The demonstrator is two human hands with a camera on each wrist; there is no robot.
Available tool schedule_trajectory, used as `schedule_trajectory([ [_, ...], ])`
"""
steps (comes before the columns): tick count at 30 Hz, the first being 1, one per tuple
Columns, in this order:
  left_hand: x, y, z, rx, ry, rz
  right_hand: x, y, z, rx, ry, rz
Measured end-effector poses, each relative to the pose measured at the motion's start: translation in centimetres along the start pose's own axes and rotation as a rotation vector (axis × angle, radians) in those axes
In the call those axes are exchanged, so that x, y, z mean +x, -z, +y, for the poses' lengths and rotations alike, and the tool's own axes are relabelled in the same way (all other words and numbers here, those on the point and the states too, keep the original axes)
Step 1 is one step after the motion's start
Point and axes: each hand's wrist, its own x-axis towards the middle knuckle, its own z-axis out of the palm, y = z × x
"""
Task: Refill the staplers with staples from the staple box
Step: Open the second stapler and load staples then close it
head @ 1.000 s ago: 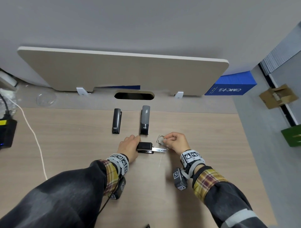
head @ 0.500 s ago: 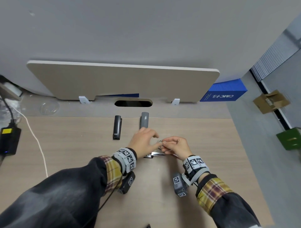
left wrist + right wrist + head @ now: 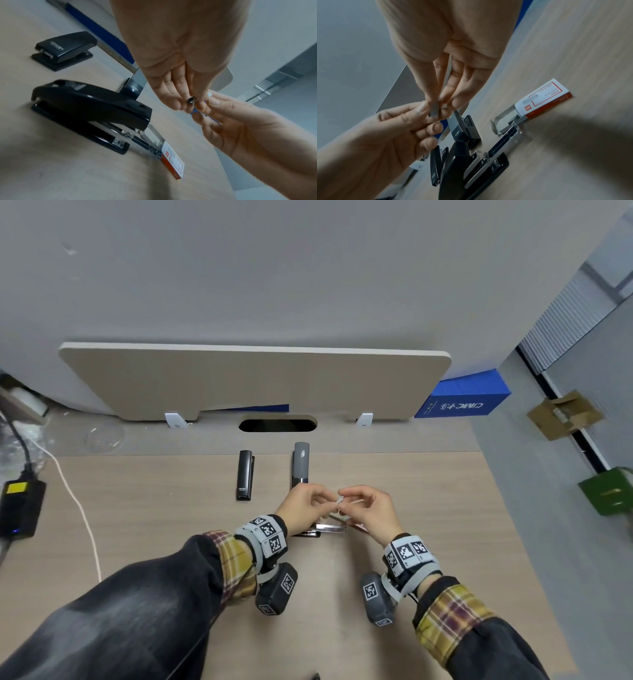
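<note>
Three staplers are set on the desk (image 3: 428, 508). The slim stapler (image 3: 245, 475) is placed left of the tall stapler (image 3: 301, 463), both toward the back edge. The opened stapler (image 3: 89, 108) is laid nearer the front, its tray (image 3: 503, 139) drawn out to the right, touching the staple box (image 3: 544, 97). A staple strip (image 3: 445, 79) is held above it between the left hand (image 3: 305, 510) and right hand (image 3: 371, 513).
</note>
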Motion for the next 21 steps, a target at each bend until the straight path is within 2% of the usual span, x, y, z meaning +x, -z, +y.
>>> schedule_trajectory([
  [3,-0.2,0.2,0.1,-0.236,0.080,-0.033,0.0,-0.3,-0.2,-0.098,0.076,0.058],
  [8,-0.3,0.5,0.7,-0.555,0.187,-0.014,-0.1,-1.0,0.0,-0.244,0.159,0.088],
  [14,-0.6,0.4,0.7,-0.630,0.235,-0.049,-0.3,-1.6,0.3,-0.475,0.285,0.138],
  [21,-0.6,0.8,0.5,-0.722,0.251,-0.052,-0.1,-1.5,0.3,-0.461,0.280,0.099],
])
